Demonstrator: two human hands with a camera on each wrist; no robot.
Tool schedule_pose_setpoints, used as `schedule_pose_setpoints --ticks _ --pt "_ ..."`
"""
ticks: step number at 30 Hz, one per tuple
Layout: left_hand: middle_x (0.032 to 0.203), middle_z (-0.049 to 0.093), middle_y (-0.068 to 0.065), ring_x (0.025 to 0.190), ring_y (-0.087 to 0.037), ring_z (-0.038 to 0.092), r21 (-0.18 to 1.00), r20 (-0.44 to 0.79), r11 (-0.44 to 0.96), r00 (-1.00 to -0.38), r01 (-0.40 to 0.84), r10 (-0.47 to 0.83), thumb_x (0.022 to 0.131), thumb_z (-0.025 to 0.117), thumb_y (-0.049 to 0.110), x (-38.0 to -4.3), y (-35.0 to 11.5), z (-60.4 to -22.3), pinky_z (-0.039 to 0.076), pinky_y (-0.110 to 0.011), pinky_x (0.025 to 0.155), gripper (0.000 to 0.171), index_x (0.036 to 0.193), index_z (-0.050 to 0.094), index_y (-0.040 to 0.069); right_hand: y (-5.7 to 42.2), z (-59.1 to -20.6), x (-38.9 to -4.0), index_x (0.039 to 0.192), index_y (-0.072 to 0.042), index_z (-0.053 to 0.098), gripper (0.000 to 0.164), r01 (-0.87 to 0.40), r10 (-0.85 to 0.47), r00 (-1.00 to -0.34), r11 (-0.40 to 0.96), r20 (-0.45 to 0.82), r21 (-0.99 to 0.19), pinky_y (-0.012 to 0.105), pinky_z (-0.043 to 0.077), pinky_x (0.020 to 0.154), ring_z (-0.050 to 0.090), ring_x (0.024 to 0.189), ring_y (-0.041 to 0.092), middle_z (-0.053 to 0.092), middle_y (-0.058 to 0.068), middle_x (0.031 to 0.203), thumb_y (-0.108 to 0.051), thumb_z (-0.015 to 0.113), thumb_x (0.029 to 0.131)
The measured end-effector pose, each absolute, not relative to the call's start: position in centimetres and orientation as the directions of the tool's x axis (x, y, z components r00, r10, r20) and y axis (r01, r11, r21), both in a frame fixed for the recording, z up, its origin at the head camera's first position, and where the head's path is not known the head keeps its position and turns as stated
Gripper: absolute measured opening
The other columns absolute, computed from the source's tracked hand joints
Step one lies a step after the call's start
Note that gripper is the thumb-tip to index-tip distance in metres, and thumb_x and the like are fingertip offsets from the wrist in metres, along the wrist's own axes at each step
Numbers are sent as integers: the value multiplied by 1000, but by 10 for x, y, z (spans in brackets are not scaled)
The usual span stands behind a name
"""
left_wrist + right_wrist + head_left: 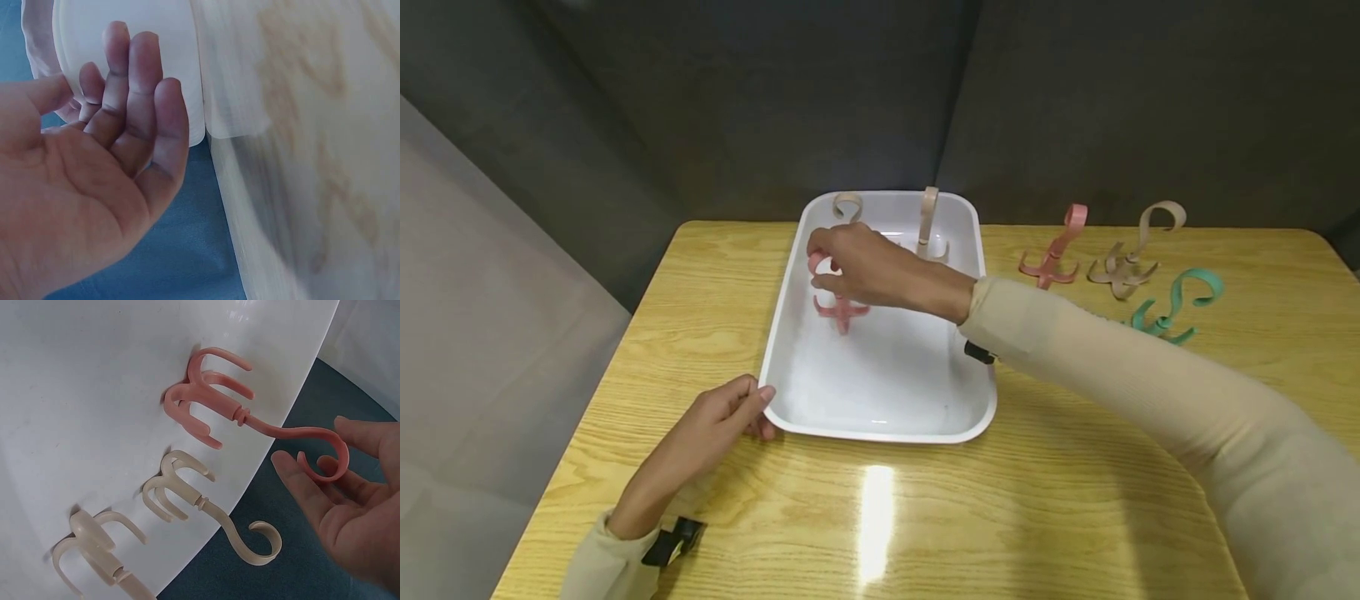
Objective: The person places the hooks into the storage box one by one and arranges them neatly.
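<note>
A white tray (880, 367) sits on the table, and my left hand (722, 417) grips its near left corner, thumb over the rim. In the left wrist view the fingers (144, 94) lie along the tray's outer wall. My right hand (872, 262) reaches across into the tray. Its thumb and fingers hold the curled top of a pink claw hanger hook (215, 400), whose prongs are down at the tray floor. Two beige hanger hooks (181, 487) (100, 544) stand beside it at the tray's far end, partly behind the right hand in the head view.
Right of the tray stand a pink hanger hook (1052, 258), a beige one (1127, 258) and a green one (1172, 312), the green one partly behind the right sleeve. A dark curtain (820, 100) hangs behind the wooden table (700, 308).
</note>
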State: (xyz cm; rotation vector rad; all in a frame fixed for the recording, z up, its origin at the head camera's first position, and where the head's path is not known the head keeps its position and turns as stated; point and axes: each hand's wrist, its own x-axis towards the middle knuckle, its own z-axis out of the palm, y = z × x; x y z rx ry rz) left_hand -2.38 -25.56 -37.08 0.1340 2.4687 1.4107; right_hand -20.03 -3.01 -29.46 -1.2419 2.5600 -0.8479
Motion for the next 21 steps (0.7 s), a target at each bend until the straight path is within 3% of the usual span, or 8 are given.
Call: schedule_pose_setpoints --ticks 4,12,21 --pt "82 69 -6 85 -24 73 857 -207 511 -952 -66 224 114 47 31 -24 -255 -371 59 -35 82 38 89 52 3 -30 -295 -200 121 0 68 24 -661 -764 -640 496 79 -563 29 54 89 68 85 15 72 10 111 -12 72 100" --pt "82 69 -5 85 -23 73 848 -212 525 -952 -68 219 114 46 32 -23 -255 -371 59 -35 83 38 90 53 4 -30 -296 -201 122 0 67 26 -672 -765 -639 505 81 -542 31 53 95 67 99 19 72 14 117 -12 72 99" --pt "83 70 -6 85 -23 72 843 -230 531 -950 -87 210 114 46 34 -23 -255 -369 58 -37 84 39 90 53 4 -25 -293 -202 135 1 60 42 -655 -748 -662 550 42 -518 32 54 92 68 106 25 70 13 121 -12 74 98"
